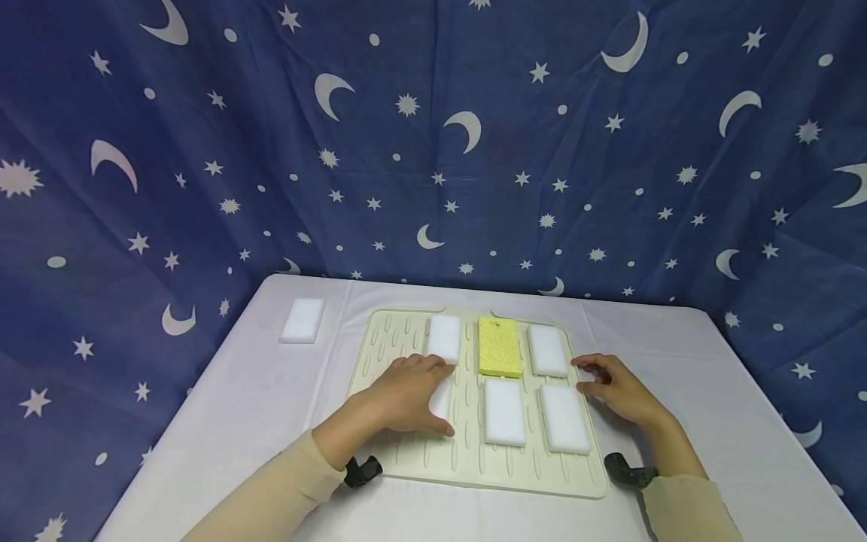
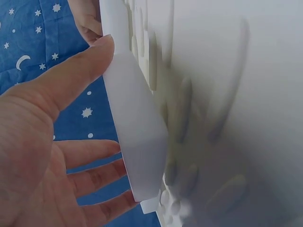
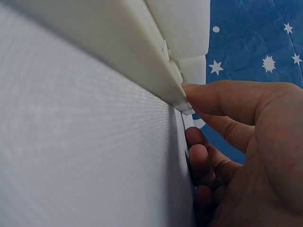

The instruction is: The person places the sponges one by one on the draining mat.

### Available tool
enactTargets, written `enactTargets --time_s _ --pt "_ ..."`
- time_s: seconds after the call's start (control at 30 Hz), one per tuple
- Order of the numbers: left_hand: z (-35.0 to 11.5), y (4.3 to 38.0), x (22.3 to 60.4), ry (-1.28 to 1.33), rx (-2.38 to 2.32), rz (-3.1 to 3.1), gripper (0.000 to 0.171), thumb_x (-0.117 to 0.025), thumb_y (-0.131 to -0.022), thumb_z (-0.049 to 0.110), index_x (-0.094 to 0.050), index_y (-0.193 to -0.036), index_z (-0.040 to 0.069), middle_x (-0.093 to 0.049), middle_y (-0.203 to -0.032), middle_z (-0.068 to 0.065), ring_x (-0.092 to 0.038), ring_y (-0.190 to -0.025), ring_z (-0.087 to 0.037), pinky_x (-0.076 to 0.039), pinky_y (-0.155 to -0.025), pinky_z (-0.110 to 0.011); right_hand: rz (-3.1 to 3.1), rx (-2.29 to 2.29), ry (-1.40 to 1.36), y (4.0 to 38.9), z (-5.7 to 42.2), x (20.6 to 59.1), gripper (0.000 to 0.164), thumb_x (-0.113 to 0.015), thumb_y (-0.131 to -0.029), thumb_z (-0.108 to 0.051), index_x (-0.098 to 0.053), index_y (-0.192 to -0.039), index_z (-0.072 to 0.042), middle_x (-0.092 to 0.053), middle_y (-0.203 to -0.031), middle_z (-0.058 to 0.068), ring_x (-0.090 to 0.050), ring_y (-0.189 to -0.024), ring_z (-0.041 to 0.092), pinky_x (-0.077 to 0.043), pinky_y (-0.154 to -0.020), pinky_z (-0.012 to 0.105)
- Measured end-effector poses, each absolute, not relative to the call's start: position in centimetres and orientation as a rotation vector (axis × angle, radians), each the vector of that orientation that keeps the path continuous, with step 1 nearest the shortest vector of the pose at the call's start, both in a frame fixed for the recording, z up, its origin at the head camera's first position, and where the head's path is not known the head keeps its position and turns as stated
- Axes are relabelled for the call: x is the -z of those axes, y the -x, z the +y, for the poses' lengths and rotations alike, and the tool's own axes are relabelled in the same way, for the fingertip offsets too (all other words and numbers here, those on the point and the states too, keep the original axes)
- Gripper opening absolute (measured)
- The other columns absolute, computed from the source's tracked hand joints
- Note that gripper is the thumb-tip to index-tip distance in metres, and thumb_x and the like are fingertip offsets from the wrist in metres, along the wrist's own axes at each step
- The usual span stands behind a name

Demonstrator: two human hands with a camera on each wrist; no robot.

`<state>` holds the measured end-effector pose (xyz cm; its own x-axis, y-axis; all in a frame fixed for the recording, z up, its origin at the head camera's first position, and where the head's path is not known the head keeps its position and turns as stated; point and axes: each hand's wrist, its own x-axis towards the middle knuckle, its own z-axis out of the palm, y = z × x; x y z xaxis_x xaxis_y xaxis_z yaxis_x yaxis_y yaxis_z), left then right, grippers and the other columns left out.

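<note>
My left hand [image 1: 409, 395] lies over a white sponge [image 1: 440, 397] on the left part of a cream drying mat [image 1: 406, 461], covering part of it. Its thumb and fingers are spread; in the left wrist view the fingertips reach the edge of that white sponge [image 2: 135, 118], the thumb at its corner. My right hand [image 1: 619, 388] is at the mat's right edge with loosely bent fingers. In the right wrist view, the thumb tip meets the mat's rim [image 3: 142, 71]. Nothing shows between thumb and fingers of the right hand [image 3: 265, 142].
A yellow sponge [image 1: 500, 348] sits on the mat among white sponges, such as the far right one [image 1: 547, 351] and the near right one [image 1: 564, 419]. Another white sponge [image 1: 302, 321] lies on the white tablecloth [image 1: 271, 399] at far left. A blue starry curtain [image 1: 433, 150] hangs behind.
</note>
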<state>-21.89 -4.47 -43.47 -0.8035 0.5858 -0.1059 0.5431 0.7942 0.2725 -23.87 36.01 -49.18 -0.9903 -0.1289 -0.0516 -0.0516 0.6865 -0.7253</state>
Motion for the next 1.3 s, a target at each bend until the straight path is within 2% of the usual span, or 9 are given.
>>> enactTargets --time_s 1.1,1.3 --pt "-3.1 21.7 44.3 -0.866 -0.310 2.817 0.103 -0.082 -0.076 0.066 -0.045 -0.157 0.014 -0.044 -0.161 -0.005 -0.040 -0.149 -0.030 -0.035 -0.119 -0.053 2.796 1.182 0.135 24.1 36.1 49.3 0.047 -0.075 -0.094 -0.020 -0.062 -0.137 -0.006 -0.051 -0.130 0.021 -0.046 -0.107 0.026 -0.040 -0.084 0.033" --pt "-3.1 21.7 44.5 -0.867 -0.306 2.825 0.103 -0.082 -0.076 0.067 -0.045 -0.157 0.015 -0.043 -0.161 -0.004 -0.040 -0.148 -0.030 -0.036 -0.118 -0.052 2.793 1.181 0.127 23.9 36.1 49.4 0.048 -0.075 -0.094 -0.019 -0.062 -0.138 -0.006 -0.051 -0.131 0.020 -0.046 -0.109 0.027 -0.039 -0.086 0.036"
